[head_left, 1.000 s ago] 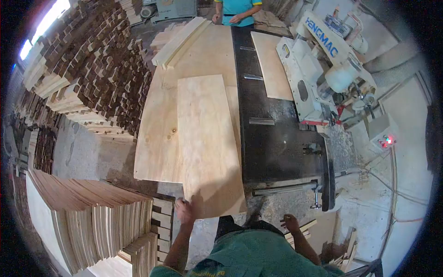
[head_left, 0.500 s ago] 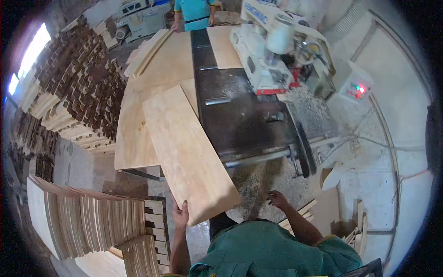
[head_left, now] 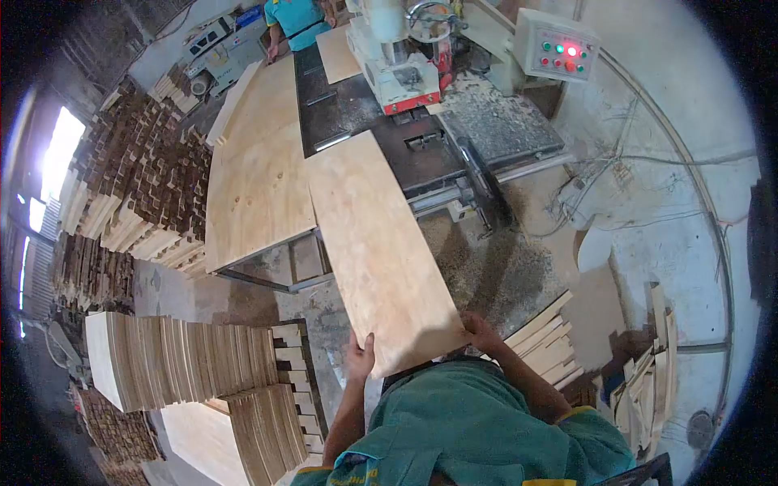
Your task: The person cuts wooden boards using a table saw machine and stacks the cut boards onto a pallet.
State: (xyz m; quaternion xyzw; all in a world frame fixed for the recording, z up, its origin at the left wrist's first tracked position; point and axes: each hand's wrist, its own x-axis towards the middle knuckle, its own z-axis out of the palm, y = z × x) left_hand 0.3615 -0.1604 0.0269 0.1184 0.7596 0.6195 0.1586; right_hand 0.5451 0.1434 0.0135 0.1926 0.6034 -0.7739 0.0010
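Observation:
A long pale wooden board lies in front of me, its near end close to my body and its far end over the edge of the dark machine table. My left hand grips the board's near left edge, thumb on top and fingers hidden underneath. At the near right corner, my right hand is closed on the board's edge, with its fingers partly hidden. Past the board stands a white machine with a red strip at its base.
A plywood-topped side table adjoins the machine. Board stacks stand at my left, with piled timber behind. Wood strips lie at right. A control box shows lit buttons. Another person stands at the far end.
My right hand has moved from free air onto the board's right corner. The board has swung a little straighter and shifted right. My view has turned right.

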